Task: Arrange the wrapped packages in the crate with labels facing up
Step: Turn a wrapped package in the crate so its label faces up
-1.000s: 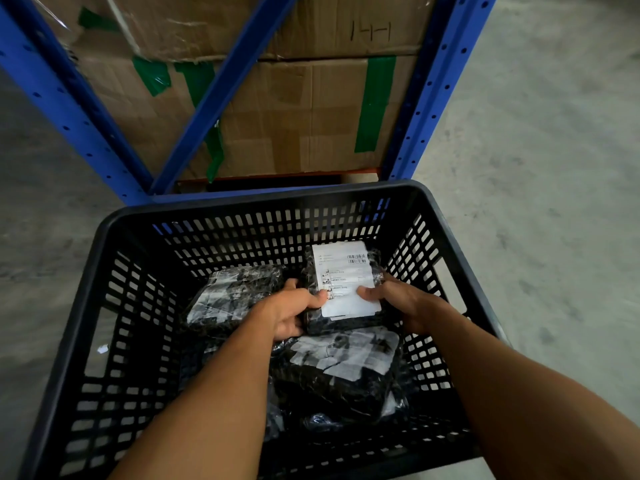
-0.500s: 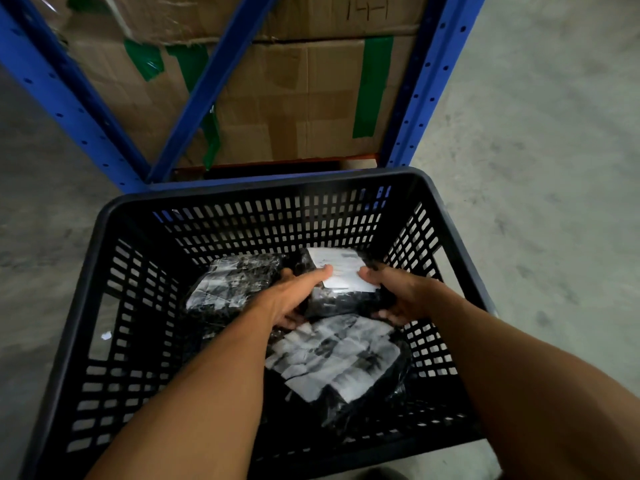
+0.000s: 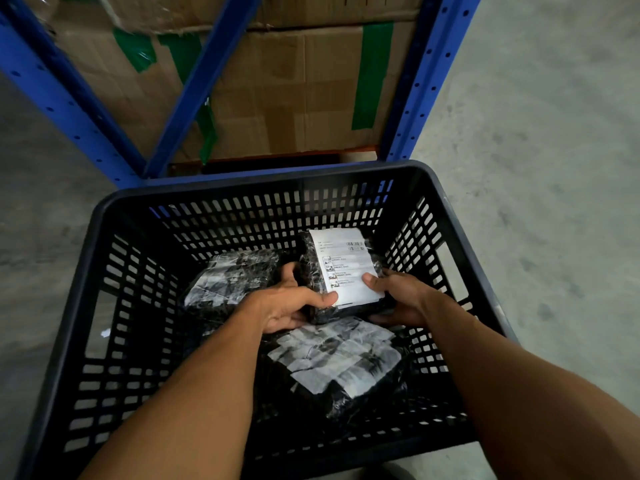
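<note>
Hands: left hand [image 3: 287, 306], right hand [image 3: 403, 299] gripping labelled package [image 3: 341, 268] | packages: 3 | crate [image 3: 263, 181]: 1

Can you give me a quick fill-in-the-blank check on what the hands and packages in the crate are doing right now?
1. The left hand and right hand grip the same ____.
2. The held package's white label faces ____.
3. The packages lie inside a black slotted ____.
4. Beyond the crate, cardboard boxes carry strips of ____ tape.

Missing words: package; up; crate; green
</note>
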`<move>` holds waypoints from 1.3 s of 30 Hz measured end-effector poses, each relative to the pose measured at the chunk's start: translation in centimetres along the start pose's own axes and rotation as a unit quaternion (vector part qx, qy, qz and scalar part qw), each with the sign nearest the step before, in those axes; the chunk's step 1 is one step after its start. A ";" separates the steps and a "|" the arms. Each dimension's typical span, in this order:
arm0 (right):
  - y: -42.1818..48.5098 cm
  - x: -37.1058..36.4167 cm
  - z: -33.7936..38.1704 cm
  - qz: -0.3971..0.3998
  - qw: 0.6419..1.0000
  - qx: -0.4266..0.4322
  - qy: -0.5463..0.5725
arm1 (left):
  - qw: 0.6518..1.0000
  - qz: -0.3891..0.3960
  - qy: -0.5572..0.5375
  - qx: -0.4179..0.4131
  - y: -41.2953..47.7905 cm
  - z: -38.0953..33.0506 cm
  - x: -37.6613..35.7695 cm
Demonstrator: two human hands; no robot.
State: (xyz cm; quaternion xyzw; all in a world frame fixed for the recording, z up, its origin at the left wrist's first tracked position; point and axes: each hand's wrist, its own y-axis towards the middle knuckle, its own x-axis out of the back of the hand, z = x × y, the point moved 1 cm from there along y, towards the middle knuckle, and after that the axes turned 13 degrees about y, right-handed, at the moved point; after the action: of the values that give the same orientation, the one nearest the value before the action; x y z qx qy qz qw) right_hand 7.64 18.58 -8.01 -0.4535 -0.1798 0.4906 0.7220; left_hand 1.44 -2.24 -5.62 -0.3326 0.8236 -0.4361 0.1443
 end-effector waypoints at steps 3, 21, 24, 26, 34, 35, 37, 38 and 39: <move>-0.1 0.3 -0.1 0.012 0.997 0.019 0.072 | 0.995 0.009 0.093 0.031 -0.1 0.0 -0.2; 0.9 0.6 -1.6 -0.140 0.968 0.132 -0.163 | 0.932 -0.209 0.294 -0.040 1.7 -0.6 -2.8; 1.6 1.2 -2.9 -0.174 0.939 0.114 -0.273 | 0.914 -0.239 0.327 0.023 2.4 -0.7 -3.7; 2.1 1.1 -2.9 -0.186 0.935 0.111 -0.281 | 0.898 -0.254 0.357 0.043 2.6 -0.7 -4.0; 3.0 0.1 -1.9 -0.198 0.925 0.115 -0.303 | 0.913 -0.190 0.353 0.074 3.9 -1.0 -3.3; 3.0 0.1 -1.9 -0.197 0.925 0.120 -0.302 | 0.912 -0.189 0.355 0.081 4.1 -1.1 -3.3; 3.1 0.0 -2.0 -0.194 0.928 0.127 -0.292 | 0.910 -0.194 0.355 0.093 4.4 -1.2 -3.3; 3.1 0.0 -1.9 -0.195 0.929 0.127 -0.286 | 0.909 -0.197 0.354 0.096 4.6 -1.3 -3.3; 3.0 0.0 -1.9 -0.199 0.930 0.128 -0.282 | 0.909 -0.200 0.352 0.098 4.8 -1.3 -3.3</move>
State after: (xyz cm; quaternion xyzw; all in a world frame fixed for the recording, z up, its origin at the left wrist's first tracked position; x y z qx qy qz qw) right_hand 7.31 18.02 -11.51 -0.1555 -0.3984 0.4634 0.7761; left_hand 1.14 2.67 -8.91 -0.2990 0.6906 -0.6230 -0.2135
